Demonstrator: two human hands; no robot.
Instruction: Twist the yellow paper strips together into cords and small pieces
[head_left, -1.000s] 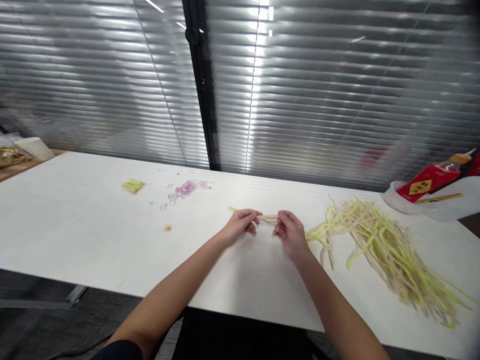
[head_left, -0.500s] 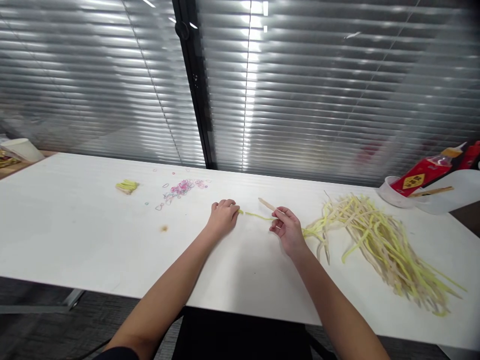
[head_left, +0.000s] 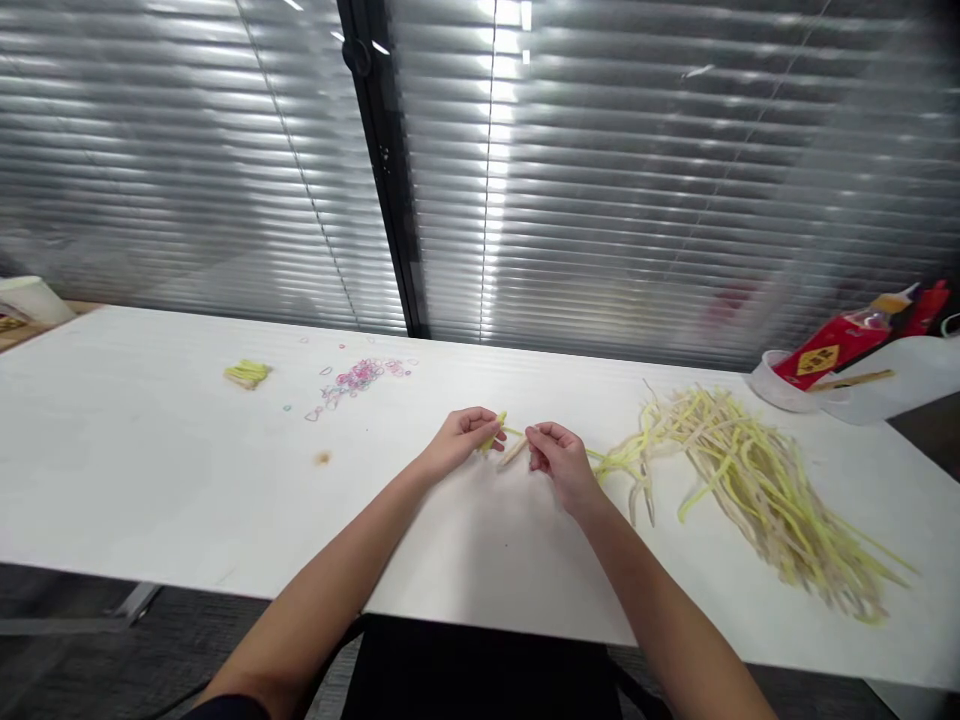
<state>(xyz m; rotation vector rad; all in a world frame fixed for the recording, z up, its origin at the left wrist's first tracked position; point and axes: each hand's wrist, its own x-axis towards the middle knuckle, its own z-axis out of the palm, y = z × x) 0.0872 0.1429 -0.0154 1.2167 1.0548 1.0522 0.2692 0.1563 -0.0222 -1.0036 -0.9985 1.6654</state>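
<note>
yellow and beige strips [head_left: 512, 447], at frame centre over the table [head_left: 187, 480], are pinched by closed fingers of left hand [head_left: 459, 440] and right hand [head_left: 561, 462]; ends are best kept aligned, grip short.

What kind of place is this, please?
Probably an office or meeting room used for handcraft: a long white table stands along a wall of grey horizontal blinds, and a pile of yellow and beige fuzzy strips lies on it.
</note>
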